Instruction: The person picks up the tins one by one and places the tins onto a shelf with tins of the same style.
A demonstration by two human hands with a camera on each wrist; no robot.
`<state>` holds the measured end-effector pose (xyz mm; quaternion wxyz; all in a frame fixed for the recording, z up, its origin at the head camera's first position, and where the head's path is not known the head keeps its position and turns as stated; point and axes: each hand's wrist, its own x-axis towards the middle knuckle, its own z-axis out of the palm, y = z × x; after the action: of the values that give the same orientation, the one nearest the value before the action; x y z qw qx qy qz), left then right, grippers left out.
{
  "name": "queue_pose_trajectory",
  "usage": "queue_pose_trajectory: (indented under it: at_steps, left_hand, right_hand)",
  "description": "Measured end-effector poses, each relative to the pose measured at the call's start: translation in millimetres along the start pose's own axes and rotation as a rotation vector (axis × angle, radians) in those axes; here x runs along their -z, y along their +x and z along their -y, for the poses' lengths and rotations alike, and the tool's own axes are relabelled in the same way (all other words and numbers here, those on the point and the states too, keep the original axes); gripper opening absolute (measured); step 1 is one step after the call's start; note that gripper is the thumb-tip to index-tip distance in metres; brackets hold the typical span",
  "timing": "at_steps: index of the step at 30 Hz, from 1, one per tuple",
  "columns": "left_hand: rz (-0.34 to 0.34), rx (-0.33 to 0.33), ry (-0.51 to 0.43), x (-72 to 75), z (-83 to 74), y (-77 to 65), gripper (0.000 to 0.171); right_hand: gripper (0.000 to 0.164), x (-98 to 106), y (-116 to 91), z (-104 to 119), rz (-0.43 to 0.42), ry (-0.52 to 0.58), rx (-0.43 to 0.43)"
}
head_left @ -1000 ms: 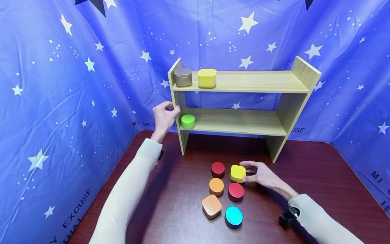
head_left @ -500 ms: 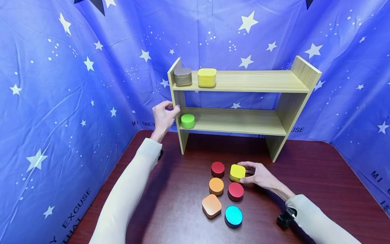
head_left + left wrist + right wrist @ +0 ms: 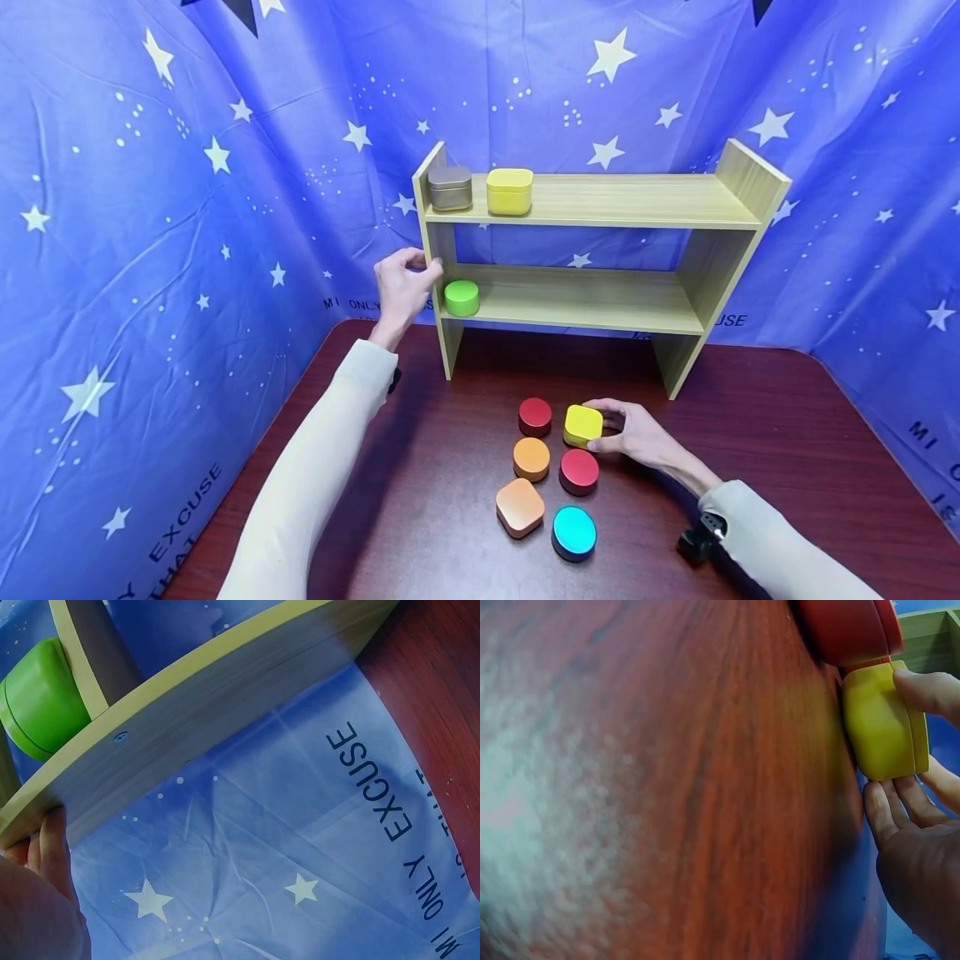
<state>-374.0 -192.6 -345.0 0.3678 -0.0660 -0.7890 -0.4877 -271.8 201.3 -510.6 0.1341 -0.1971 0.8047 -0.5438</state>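
Observation:
At the shelf's left side, my left hand (image 3: 403,287) grips the upright side panel (image 3: 187,720), thumb at the front edge and fingers against the outer face. Just inside that panel, a round green tin (image 3: 462,298) sits on the middle board of the wooden shelf (image 3: 592,296). Down on the table, my right hand (image 3: 641,433) holds a yellow square tin (image 3: 582,426) between thumb and fingers. The right wrist view shows the thumb on the lid of this yellow tin (image 3: 881,724) and fingertips at its opposite side. It appears to rest on the tabletop.
Around the yellow tin stand a dark red tin (image 3: 535,417), an orange one (image 3: 531,459), a red one (image 3: 579,472), a peach square one (image 3: 520,507) and a blue one (image 3: 574,533). A grey-brown tin (image 3: 450,189) and another yellow tin (image 3: 510,192) occupy the top board.
My right hand has shifted slightly left, its thumb coming closer in around the yellow square tin. My left hand keeps its place on the side panel.

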Motion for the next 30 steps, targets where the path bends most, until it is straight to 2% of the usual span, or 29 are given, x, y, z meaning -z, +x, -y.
queue_pose_trajectory:
  at_steps: [7,15,22,30]
  left_hand:
    - [0.007,0.019,-0.003,0.1,0.0,-0.4,0.018]
    - [-0.006,0.003,0.003,-0.9,1.6,0.7,0.018]
    - [-0.005,-0.007,-0.007,-1.0,0.9,0.5,0.019]
    - [0.009,0.02,-0.006,-0.4,0.8,-0.5,0.018]
  right_hand:
    - [0.065,-2,-1,1,-0.015,-0.018,0.008]
    - [0.064,2,-2,5,-0.033,-0.019,0.038]
    - [0.063,5,-4,16,-0.037,-0.037,0.054]
    - [0.064,7,-6,32,-0.007,-0.022,0.068]
